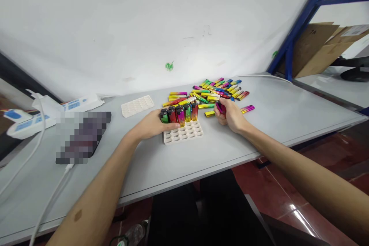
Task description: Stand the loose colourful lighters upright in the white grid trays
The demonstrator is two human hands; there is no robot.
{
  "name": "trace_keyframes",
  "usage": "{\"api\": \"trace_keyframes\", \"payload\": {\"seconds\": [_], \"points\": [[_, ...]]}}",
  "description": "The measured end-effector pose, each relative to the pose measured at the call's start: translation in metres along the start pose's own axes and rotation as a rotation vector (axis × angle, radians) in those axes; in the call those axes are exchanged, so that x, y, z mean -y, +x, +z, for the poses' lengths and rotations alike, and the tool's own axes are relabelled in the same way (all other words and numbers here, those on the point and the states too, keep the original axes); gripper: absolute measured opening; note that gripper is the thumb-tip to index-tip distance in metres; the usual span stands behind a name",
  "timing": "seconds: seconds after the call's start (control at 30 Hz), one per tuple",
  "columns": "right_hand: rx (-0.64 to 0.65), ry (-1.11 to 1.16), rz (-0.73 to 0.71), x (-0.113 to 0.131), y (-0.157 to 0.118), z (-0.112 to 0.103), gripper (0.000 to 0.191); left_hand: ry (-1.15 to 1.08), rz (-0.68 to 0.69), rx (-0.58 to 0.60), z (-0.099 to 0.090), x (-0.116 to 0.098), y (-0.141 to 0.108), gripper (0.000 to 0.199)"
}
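Observation:
A white tray [184,135] with rows of slots lies on the table. Several metallic-coloured lighters [188,112] stand upright in its back rows, and the front slots show bare. My left hand [152,125] grips the group of lighters from the left, its thumb across their front; its other fingers are mostly hidden behind them. To the right of the tray, my right hand [230,115] is closed around a purple lighter [220,107], just in front of a loose pile of lighters [213,91].
A second white slotted tray [137,106] lies at the back left. Further left are a blurred phone [85,136] with a white cable and a power strip [77,103]. A white wall stands behind the table; cardboard boxes [314,46] are beyond the blue frame [300,19].

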State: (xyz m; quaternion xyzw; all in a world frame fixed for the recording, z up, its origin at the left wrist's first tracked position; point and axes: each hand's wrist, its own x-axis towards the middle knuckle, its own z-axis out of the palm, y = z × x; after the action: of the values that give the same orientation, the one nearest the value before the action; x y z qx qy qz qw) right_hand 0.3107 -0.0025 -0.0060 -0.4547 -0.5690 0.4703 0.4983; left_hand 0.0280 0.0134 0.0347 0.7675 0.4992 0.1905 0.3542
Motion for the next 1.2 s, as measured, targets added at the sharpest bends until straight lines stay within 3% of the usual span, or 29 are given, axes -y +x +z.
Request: {"api": "trace_keyframes", "payload": {"seconds": [0.23, 0.47, 0.73, 1.0, 1.2], "points": [[-0.059, 0.004, 0.029, 0.002, -0.001, 0.003, 0.05, 0.004, 0.014, -0.008, 0.0, 0.0, 0.0, 0.055], [-0.021, -0.098, -0.149, 0.014, -0.007, 0.01, 0.026, -0.02, 0.017, -0.001, 0.001, 0.0, 0.0, 0.055], [0.089, -0.171, -0.294, 0.014, -0.013, 0.024, 0.024, 0.007, 0.028, -0.003, 0.004, -0.004, 0.0, 0.055], [0.012, -0.46, -0.495, 0.005, -0.012, 0.04, 0.022, 0.02, 0.035, 0.003, 0.004, -0.004, 0.0, 0.051], [0.049, -0.679, -0.589, 0.008, -0.012, 0.047, 0.017, 0.01, 0.027, -0.001, 0.004, -0.003, 0.0, 0.05]]}}
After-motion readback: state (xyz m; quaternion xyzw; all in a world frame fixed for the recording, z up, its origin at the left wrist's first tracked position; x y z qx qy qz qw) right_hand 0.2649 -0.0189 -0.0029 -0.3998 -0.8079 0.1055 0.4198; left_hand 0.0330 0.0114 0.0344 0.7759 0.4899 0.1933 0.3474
